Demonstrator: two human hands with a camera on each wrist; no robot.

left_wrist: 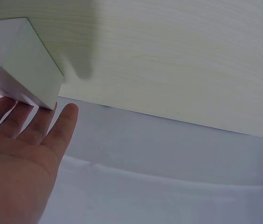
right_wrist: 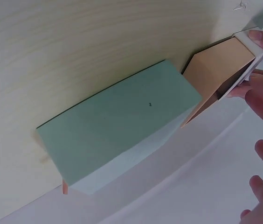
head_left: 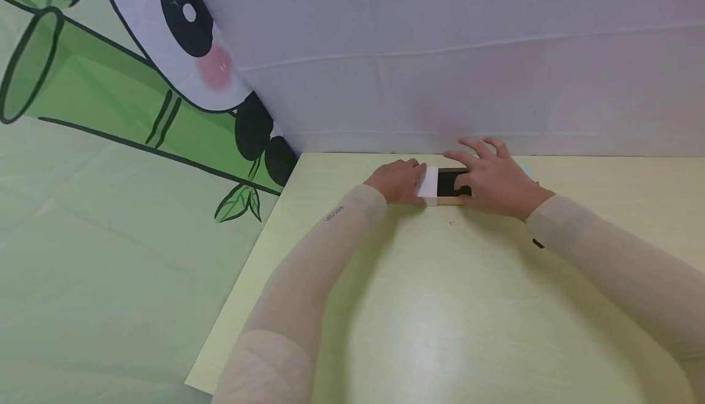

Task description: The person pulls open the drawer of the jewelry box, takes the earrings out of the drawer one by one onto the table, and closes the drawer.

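My left hand (head_left: 398, 182) grips the left end of a small box with a white sleeve (head_left: 431, 182), thumb on the near side, fingers on the far side. In the left wrist view those fingers lie along the white box (left_wrist: 36, 60). Out of the sleeve, to the right, sticks a tan tray (right_wrist: 218, 63) with a dark inside. Over the tray's right part my right hand (head_left: 498, 180) spreads its fingers, several of them raised. Beside the tray in the right wrist view is a pale green box (right_wrist: 117, 121), mostly hidden behind the right hand in the head view.
The pale wooden table (head_left: 407, 306) ends at a white cloth (head_left: 440, 92) just behind the box. To the left hangs a green printed cloth (head_left: 121, 257). A tiny scrap (right_wrist: 240, 5) lies on the table's near side.
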